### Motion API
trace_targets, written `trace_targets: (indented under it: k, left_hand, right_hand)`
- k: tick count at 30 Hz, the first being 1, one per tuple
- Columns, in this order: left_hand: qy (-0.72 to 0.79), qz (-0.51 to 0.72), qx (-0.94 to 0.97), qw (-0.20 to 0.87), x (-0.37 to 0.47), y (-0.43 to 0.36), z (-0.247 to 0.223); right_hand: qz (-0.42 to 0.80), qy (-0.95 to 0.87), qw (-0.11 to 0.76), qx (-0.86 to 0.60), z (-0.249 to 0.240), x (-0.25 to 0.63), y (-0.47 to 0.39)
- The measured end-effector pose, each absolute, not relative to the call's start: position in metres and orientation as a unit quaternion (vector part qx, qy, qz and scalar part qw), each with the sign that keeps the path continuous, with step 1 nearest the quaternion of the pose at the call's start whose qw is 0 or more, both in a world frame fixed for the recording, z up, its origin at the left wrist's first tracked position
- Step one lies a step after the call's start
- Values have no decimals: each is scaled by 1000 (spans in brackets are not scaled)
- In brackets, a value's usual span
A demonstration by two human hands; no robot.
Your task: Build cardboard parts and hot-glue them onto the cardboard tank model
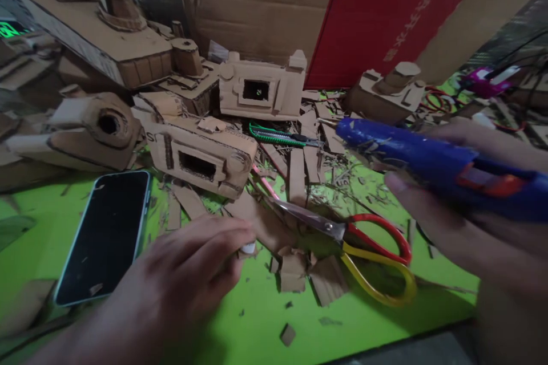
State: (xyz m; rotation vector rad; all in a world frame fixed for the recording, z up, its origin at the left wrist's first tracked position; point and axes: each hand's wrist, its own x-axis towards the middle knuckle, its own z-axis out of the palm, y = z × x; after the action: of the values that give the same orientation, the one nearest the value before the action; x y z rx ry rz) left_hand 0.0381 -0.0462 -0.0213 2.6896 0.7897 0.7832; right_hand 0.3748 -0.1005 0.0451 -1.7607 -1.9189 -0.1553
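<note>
My right hand [432, 228] is wrapped round a blue hot glue gun [411, 148] with an orange trigger, its metal nozzle pointing left over the scraps. Low over the green table, my left hand [188, 274] is closed, thumb and fingers pinching a small cardboard piece [249, 248] with a white patch; most of it is hidden. Between the hands lie scissors [338, 231] with one red and one yellow handle, blades partly on cardboard scraps. Beyond my left hand sits a cardboard camera model [205, 154] with a rectangular window.
A phone [105, 236] lies at the left. A green utility knife [282, 136] rests among cardboard offcuts [297, 177]. Behind stand another cardboard camera [282, 94], a cardboard tank-like model [98, 34] and a large red-and-brown box [368, 17]. The table's front edge runs along the lower right.
</note>
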Motion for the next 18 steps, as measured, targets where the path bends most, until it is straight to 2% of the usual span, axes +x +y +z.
trace_targets:
  k: [4,9,18]
  left_hand:
    - [280,214,918,184,38,-48,-33]
    - [279,195,911,232,47,-50,-22]
    - [334,224,868,291,60,-55,-24]
  right_hand:
    - [-3,-744,355,-566,20,361,-88]
    - [59,-768,349,-533,-1,360,-85]
    - [94,-767,351,-528,-2,360,-82]
